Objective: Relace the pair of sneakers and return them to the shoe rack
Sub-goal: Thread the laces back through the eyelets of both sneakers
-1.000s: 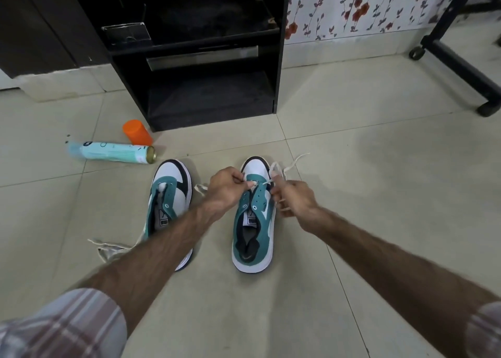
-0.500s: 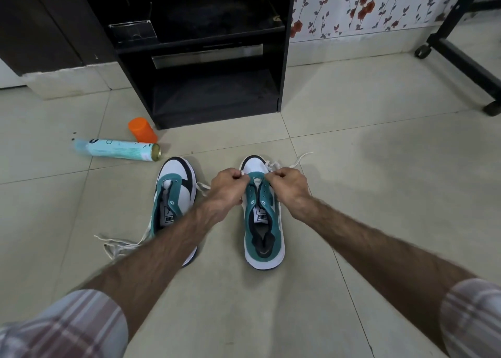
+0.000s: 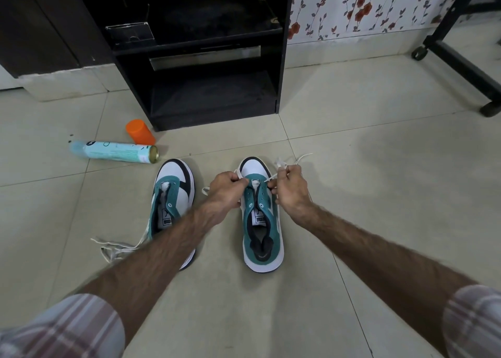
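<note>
Since 0.5 s ago the right hand (image 3: 291, 192) has drawn away from the left hand (image 3: 226, 192), out past the right sneaker (image 3: 261, 222), its curled fingers pinching the white lace (image 3: 282, 165). Left-hand fingers are curled, gripping the lace's other end at the shoe's toe eyelets. Both sneakers stand on the tiled floor (image 3: 379, 195); the left sneaker (image 3: 173, 195) trails a loose lace (image 3: 113, 248). Beyond them stands the black shoe rack (image 3: 214, 86), with a spray can (image 3: 113, 151) and orange cap (image 3: 140, 132) nearby.
</note>
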